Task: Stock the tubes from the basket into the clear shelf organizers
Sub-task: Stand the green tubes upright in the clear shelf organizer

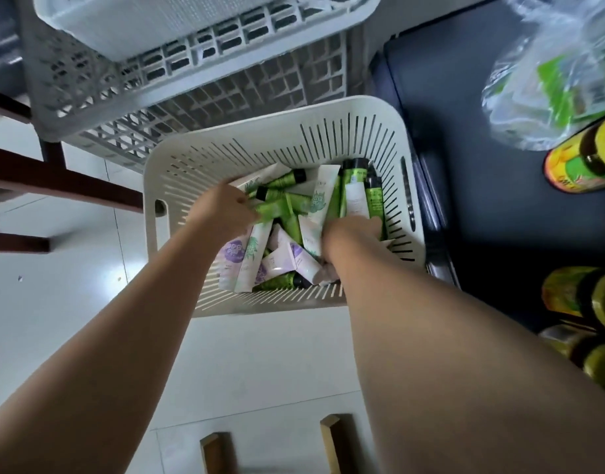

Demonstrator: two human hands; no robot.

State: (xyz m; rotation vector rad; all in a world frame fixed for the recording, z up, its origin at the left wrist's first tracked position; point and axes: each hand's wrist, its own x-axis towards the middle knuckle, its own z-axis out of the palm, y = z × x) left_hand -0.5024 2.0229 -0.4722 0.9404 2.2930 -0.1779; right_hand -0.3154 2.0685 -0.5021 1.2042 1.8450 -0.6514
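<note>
A cream slotted basket stands on the pale floor, filled with several tubes: green ones with black caps and white ones with green or purple prints. Both my arms reach down into it. My left hand is at the basket's left side, its fingers curled round a green tube. My right hand is buried among the tubes at the right side; its fingers are hidden, so its grip cannot be made out. No clear shelf organizers are in view.
Grey lattice crates are stacked just behind the basket. A dark shelf runs along the right, with a clear plastic bag and yellow-green bottles on it. Red-brown furniture legs stand at left, wooden legs at the bottom.
</note>
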